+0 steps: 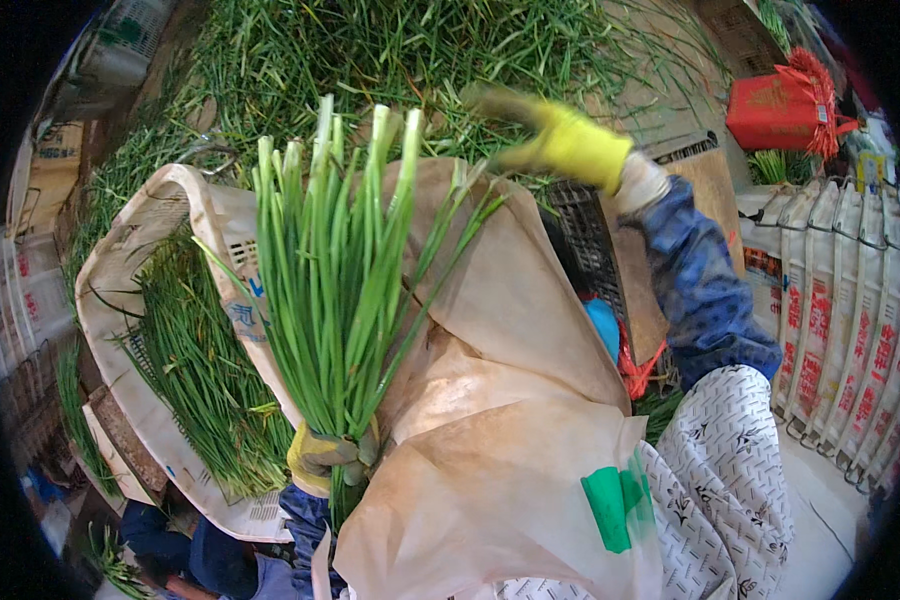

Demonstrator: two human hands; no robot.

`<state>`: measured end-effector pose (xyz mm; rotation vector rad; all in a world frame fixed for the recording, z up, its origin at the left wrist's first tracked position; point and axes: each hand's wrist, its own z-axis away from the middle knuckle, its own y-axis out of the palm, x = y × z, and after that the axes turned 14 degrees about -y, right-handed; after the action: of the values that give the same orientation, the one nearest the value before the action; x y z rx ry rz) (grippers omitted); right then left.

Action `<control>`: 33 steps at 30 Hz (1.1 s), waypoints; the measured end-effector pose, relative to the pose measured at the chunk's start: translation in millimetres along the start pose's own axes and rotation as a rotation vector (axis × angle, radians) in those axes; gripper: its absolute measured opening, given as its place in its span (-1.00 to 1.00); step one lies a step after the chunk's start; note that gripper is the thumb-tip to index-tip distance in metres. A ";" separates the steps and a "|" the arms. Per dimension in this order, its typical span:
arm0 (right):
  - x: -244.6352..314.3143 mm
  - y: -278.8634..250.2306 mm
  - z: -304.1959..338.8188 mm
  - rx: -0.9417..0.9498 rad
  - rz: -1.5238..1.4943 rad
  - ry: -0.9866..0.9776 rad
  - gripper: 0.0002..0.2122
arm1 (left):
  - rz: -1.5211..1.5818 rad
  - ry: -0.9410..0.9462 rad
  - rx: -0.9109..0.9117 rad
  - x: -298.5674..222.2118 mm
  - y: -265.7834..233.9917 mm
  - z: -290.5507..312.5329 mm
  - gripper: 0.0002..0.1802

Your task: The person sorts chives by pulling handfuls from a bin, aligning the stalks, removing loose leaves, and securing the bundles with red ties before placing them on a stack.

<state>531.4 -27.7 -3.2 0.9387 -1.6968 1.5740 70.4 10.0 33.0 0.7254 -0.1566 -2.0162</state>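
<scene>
My left hand [336, 457], in a yellow and grey glove, grips a bunch of green onions [340, 270] low on their green leaves. Their pale cut ends fan out upward, and a few stalks splay to the right. Beyond the bunch, on the right, my right hand [565, 140] is raised in a yellow glove, blurred by motion. Its fingers look spread, with nothing visible between them; loose stalks lie behind it. Under the bunch a brownish plastic sheet [500, 400] covers my lap. Close on the left stands a white plastic basket [95, 270] holding long green leaves [205, 370].
A heap of loose green stalks [370, 50] spreads across the far floor. On the right are a dark crate [580, 225], a wooden board [625, 270], a red bag [780, 110] and a stack of white packages [830, 310]. Another person's dark-clothed legs [210, 555] show at lower left.
</scene>
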 end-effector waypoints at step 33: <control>-32.8 -47.1 -23.1 0.001 1.162 0.512 -0.79 | -0.662 0.029 -0.113 -16.8 10.1 4.3 -0.42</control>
<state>588.3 -3.5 -2.9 -0.6123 -1.8988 2.2041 81.8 17.7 47.6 0.8011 0.2469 -2.6097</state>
